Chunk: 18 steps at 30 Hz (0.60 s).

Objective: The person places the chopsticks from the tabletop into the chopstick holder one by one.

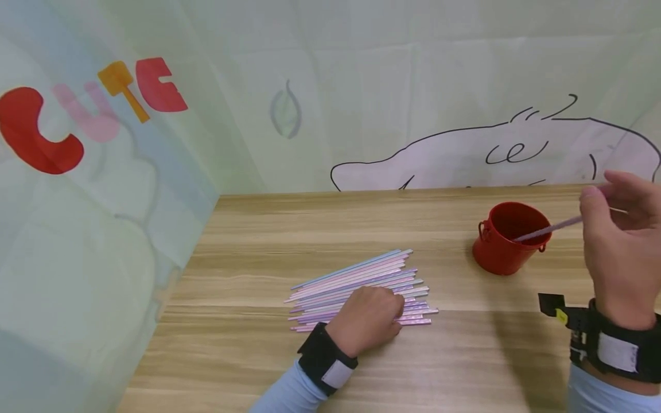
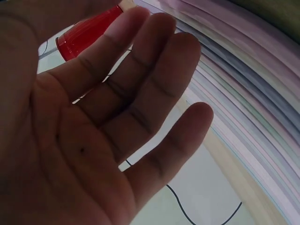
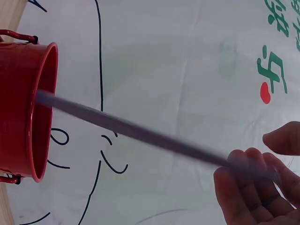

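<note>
One purple straw (image 1: pixel 549 229) slants into the red bucket (image 1: pixel 497 256) at right of frame, across the relaxed fingers of the right hand (image 1: pixel 622 246), thumb clear; the left hand (image 1: pixel 368 318), loosely extended, covers some straws (image 1: pixel 351 283), lower centre.

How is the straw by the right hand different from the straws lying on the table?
The right-hand straw slants up, one end inside the red bucket; the table straws lie flat.
The right-hand straw is alone; the table straws lie side by side in a bunch.
The right-hand straw looks purple; the table straws mix blues, pinks and purples.
Both are long and thin.
</note>
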Available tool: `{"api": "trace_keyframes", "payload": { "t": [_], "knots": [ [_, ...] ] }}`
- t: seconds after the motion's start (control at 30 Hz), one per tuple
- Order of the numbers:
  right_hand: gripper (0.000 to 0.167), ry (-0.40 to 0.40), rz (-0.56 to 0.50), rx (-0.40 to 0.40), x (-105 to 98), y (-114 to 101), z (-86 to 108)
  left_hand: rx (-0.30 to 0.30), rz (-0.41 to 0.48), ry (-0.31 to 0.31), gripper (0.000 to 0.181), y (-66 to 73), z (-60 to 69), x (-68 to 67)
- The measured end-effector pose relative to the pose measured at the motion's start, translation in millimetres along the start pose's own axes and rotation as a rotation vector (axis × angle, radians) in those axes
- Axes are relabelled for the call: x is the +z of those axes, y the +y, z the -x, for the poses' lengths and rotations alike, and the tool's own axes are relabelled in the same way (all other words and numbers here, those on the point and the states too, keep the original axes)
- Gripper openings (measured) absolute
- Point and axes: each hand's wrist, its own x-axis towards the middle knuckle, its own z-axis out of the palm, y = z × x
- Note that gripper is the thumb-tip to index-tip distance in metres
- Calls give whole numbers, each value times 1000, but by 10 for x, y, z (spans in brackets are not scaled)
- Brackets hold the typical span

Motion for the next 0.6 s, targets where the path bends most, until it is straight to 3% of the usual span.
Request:
{"api": "trace_keyframes", "payload": {
  "t": [0.13, 0.27, 0.6],
  "knots": [
    [36, 33, 96, 49, -38, -36, -4, -4, -8, -9, 26, -7, 10, 19],
    [39, 58, 169, 44, -72, -78, 7, -4, -19, -9, 31, -11, 13, 32],
    [40, 76, 143, -68, -86, -124, 33, 6, -81, 43, 26, 12, 16, 54]
  ]
}}
